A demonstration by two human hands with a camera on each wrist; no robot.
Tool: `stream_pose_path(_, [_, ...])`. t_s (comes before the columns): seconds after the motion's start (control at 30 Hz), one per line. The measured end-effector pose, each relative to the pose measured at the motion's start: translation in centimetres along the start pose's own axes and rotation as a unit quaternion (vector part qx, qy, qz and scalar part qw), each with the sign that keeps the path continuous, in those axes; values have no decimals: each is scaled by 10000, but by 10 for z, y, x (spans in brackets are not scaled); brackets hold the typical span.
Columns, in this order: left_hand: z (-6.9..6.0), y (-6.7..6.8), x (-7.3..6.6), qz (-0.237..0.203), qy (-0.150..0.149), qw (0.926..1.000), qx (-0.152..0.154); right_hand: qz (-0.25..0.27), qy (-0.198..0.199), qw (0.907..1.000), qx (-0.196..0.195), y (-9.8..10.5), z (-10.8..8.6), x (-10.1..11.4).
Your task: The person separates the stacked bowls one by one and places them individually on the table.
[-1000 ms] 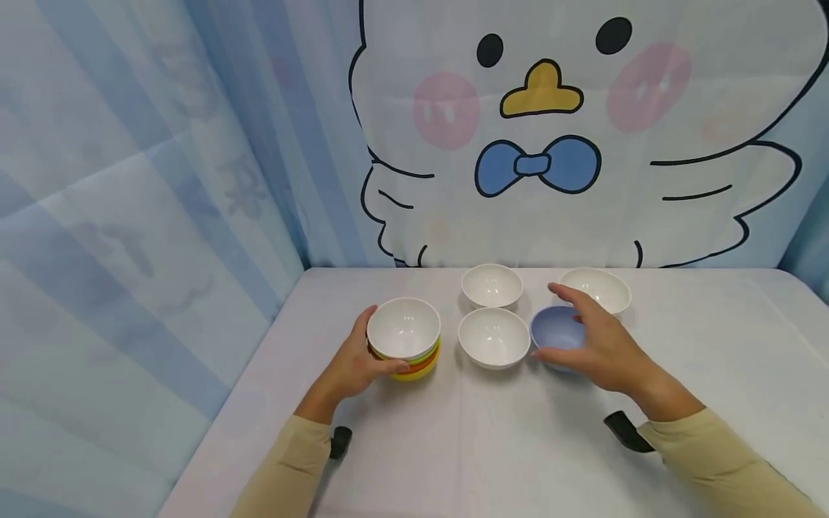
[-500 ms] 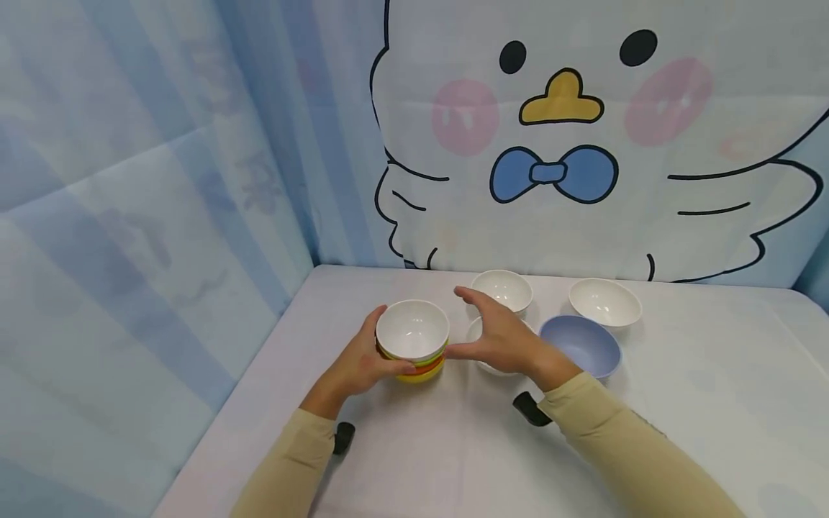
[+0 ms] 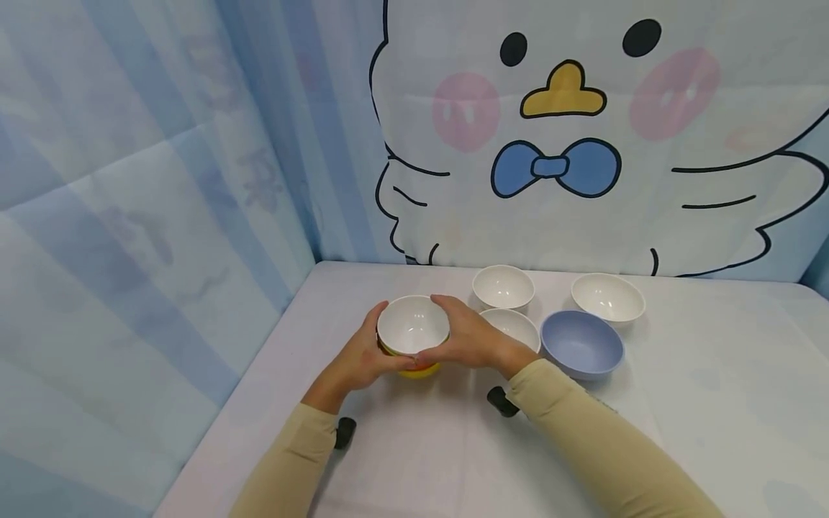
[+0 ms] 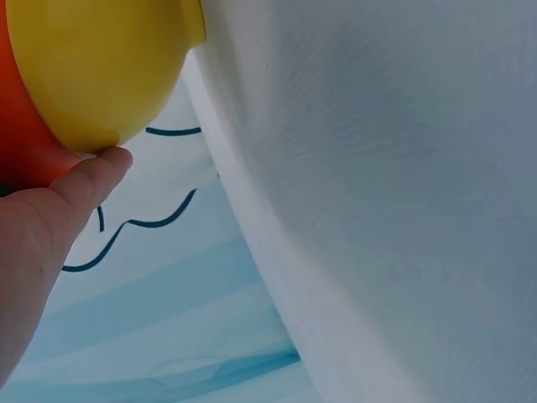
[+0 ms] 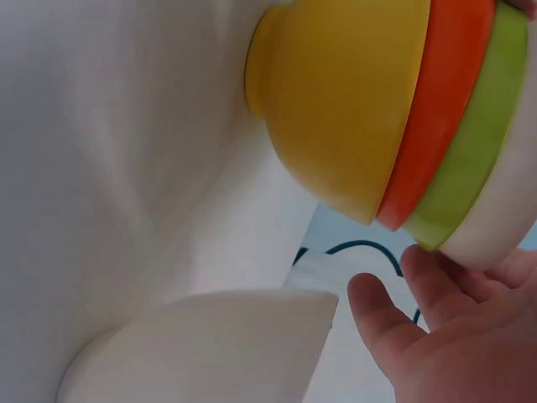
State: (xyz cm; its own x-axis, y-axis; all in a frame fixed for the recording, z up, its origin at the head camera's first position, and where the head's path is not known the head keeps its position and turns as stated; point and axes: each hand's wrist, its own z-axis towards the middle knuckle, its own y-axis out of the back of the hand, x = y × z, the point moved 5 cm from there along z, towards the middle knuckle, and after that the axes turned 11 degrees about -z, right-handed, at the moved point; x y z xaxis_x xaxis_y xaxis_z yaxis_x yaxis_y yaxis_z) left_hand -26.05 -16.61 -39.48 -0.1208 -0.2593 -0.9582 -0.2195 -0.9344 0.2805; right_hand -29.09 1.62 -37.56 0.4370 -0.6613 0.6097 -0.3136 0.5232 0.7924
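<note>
A nested stack of bowls stands left of centre. Its top white bowl [image 3: 413,325] sits in a green bowl [image 5: 474,168], with an orange bowl [image 5: 449,92] and a yellow bowl [image 5: 344,92] beneath. From the left, my left hand [image 3: 359,356] grips the stack, its thumb across the front; in the left wrist view a finger [image 4: 88,180] reaches the yellow bowl. My right hand [image 3: 476,338] holds the top white bowl from the right. In the right wrist view, a fingertip [image 5: 417,262] meets the white bowl by the green rim. Both thumbs meet in front.
Right of the stack are two white bowls, one behind [image 3: 504,286] and one nearer [image 3: 514,327], partly covered by the right hand. A blue bowl [image 3: 581,345] and another white bowl [image 3: 607,297] stand farther right. A printed curtain [image 3: 343,180] hangs behind the table [image 3: 401,460].
My right hand has moved left from the blue bowl to the stack and now holds its top white bowl. The left hand keeps its grip. The view has shifted slightly.
</note>
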Motion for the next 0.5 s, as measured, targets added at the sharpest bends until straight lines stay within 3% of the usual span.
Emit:
stream_pose_path(0.27, [1,2,-1,-46,-46,10000,3,-181,-3,9996,-239,0,-1,2])
stream_pose_path(0.5, [-1,1,-1,-114,-47,9999,-8,-75,52,9977,-668,15,-16,3])
